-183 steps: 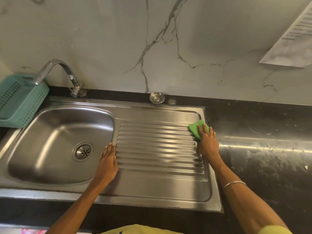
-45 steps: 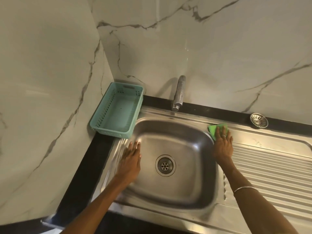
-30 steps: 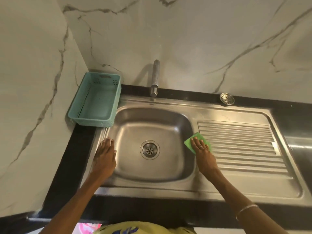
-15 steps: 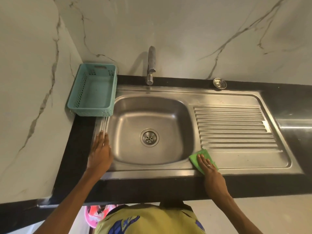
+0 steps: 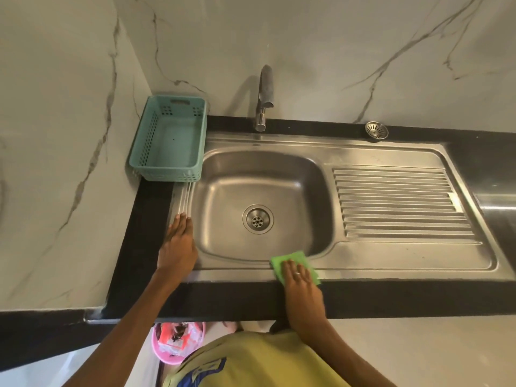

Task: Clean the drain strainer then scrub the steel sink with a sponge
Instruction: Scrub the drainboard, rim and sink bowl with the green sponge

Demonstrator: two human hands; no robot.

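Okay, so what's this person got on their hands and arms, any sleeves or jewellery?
Both forearms are bare, with no sleeves or gloves in view. The right hand wears a thin silver-coloured ring on one finger. The left hand shows no ring or band. Below the arms is a yellow top with a blue print.

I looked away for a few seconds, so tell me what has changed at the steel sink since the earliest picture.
The right hand has carried the green sponge from the drainboard's far right corner, round the basin, to the steel sink's front rim, pressing it flat. The left hand shifted from the drainboard's edge to the left rim. The round steel drain strainer and teal plastic basket stayed put.
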